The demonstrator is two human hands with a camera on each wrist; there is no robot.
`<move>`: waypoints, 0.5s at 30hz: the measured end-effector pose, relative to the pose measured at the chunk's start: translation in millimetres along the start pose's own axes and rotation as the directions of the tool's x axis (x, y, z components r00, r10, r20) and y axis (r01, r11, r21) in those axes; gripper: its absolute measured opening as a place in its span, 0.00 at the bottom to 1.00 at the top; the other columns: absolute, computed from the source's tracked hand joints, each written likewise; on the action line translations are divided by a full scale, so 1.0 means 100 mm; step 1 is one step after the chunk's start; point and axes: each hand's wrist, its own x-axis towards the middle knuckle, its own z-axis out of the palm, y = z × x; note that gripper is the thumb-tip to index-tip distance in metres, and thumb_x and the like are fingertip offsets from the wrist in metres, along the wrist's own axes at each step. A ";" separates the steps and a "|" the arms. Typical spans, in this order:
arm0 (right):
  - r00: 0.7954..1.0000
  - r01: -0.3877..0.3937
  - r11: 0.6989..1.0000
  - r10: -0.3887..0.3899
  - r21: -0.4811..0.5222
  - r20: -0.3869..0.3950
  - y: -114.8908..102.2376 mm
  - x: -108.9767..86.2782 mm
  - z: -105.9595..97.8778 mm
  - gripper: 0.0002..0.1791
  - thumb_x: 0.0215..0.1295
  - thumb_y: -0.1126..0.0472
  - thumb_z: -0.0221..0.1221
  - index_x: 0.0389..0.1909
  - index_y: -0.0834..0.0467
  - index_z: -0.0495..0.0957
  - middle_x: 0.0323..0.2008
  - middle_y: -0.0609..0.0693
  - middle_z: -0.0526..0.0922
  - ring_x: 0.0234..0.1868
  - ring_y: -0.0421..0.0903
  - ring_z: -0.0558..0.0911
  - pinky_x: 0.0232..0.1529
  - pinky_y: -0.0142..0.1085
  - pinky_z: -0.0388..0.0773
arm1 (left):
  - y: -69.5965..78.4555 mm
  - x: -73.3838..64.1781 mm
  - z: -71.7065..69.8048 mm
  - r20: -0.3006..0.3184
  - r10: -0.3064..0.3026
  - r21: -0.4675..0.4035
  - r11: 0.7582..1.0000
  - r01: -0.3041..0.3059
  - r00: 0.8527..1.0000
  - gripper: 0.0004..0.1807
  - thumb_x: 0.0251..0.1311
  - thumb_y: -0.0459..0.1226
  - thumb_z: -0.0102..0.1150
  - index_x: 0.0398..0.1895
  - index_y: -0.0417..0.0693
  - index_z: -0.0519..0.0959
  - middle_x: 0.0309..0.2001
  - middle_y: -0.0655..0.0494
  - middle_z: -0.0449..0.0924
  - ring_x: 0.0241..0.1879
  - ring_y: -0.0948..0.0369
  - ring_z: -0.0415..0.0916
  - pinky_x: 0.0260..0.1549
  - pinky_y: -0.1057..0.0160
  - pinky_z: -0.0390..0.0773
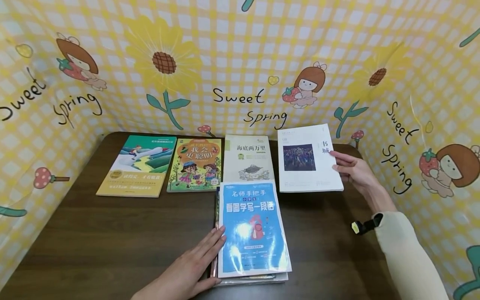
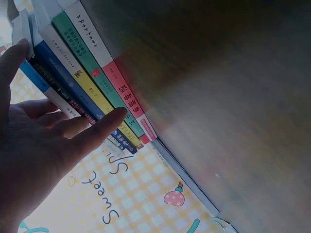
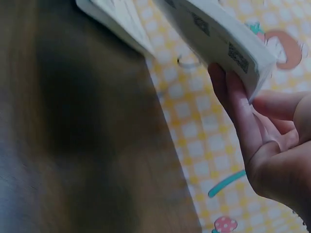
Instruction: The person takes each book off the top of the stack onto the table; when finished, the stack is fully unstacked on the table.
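My right hand (image 1: 355,171) pinches the right edge of a white book (image 1: 331,177) with a dark square picture on its cover. Seen from the right wrist, this book (image 3: 214,36) is lifted off the table, with fingers under its back cover. My left hand (image 1: 187,262) rests with extended fingers against the left side of a stack of books topped by a glossy blue book (image 1: 240,246). In the left wrist view, fingers lie along the spines of the stack (image 2: 92,63), which are white, green, yellow and blue among others.
Along the back of the dark wooden table (image 1: 93,241) lie a green and yellow book (image 1: 138,164), a colourful children's book (image 1: 195,164) and a cream book (image 1: 247,156). The stack overlaps the cream book's near edge in the head view. Checked yellow cloth (image 1: 232,62) surrounds the table.
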 end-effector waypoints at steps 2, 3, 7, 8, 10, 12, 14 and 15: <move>1.000 -0.018 1.000 0.018 -0.023 -0.001 0.00 0.10 -0.04 0.36 0.66 0.70 0.58 0.73 0.64 0.55 0.41 0.35 0.85 0.37 0.40 0.85 0.32 0.34 0.81 | 0.00 0.01 0.00 0.000 -0.002 -0.001 1.000 0.002 1.000 0.44 0.65 0.60 0.49 0.78 0.55 0.44 0.78 0.58 0.37 0.75 0.53 0.42 0.53 0.43 0.73; 1.000 -0.030 0.999 0.030 -0.035 -0.001 0.01 0.15 -0.06 0.36 0.66 0.70 0.58 0.73 0.63 0.55 0.40 0.35 0.85 0.36 0.40 0.85 0.32 0.34 0.81 | -0.01 0.01 0.01 -0.005 0.006 0.002 1.000 -0.006 1.000 0.44 0.65 0.59 0.49 0.78 0.55 0.45 0.78 0.57 0.38 0.74 0.53 0.43 0.52 0.44 0.73; 0.997 -0.076 0.992 0.077 -0.097 0.000 0.08 0.31 -0.09 0.35 0.67 0.71 0.56 0.73 0.63 0.55 0.37 0.35 0.85 0.33 0.41 0.86 0.31 0.34 0.82 | -0.02 0.00 0.03 -0.033 0.049 0.015 0.999 -0.049 0.998 0.44 0.64 0.58 0.52 0.77 0.50 0.49 0.77 0.53 0.42 0.73 0.52 0.46 0.52 0.48 0.75; 0.996 -0.085 0.990 0.085 -0.111 -0.003 0.11 0.34 -0.10 0.34 0.67 0.71 0.56 0.73 0.64 0.55 0.36 0.36 0.86 0.32 0.41 0.86 0.31 0.34 0.82 | -0.03 0.00 0.03 -0.042 0.063 0.019 0.998 -0.062 0.997 0.44 0.64 0.57 0.52 0.77 0.49 0.50 0.77 0.51 0.43 0.73 0.51 0.47 0.52 0.49 0.75; 0.995 -0.099 0.983 0.097 -0.154 -0.022 0.14 0.41 -0.11 0.33 0.67 0.71 0.55 0.72 0.64 0.56 0.35 0.37 0.86 0.31 0.40 0.86 0.31 0.34 0.81 | -0.03 0.01 0.04 -0.055 0.082 0.024 0.996 -0.080 0.995 0.44 0.64 0.57 0.53 0.76 0.48 0.51 0.77 0.50 0.44 0.73 0.51 0.48 0.51 0.50 0.76; 0.994 -0.109 0.973 0.104 -0.203 -0.035 0.17 0.47 -0.12 0.32 0.68 0.70 0.55 0.72 0.63 0.58 0.40 0.42 0.86 0.31 0.40 0.86 0.32 0.34 0.81 | -0.04 0.01 0.04 -0.063 0.089 0.022 0.996 -0.088 0.994 0.44 0.64 0.57 0.53 0.76 0.48 0.51 0.77 0.50 0.44 0.73 0.51 0.48 0.51 0.51 0.76; 0.993 -0.122 0.959 0.116 -0.257 -0.039 0.20 0.53 -0.11 0.31 0.68 0.69 0.55 0.71 0.61 0.60 0.49 0.51 0.84 0.32 0.41 0.86 0.35 0.36 0.81 | -0.05 0.01 0.04 -0.066 0.087 0.013 0.996 -0.086 0.994 0.44 0.64 0.56 0.54 0.76 0.49 0.50 0.77 0.51 0.44 0.73 0.52 0.47 0.51 0.51 0.76; 0.992 -0.128 0.948 0.123 -0.293 -0.036 0.20 0.56 -0.11 0.31 0.69 0.68 0.55 0.71 0.60 0.61 0.54 0.54 0.81 0.33 0.41 0.85 0.36 0.37 0.81 | -0.05 0.01 0.04 -0.069 0.088 0.011 0.996 -0.088 0.994 0.44 0.64 0.56 0.54 0.77 0.48 0.50 0.77 0.51 0.44 0.73 0.52 0.47 0.51 0.51 0.76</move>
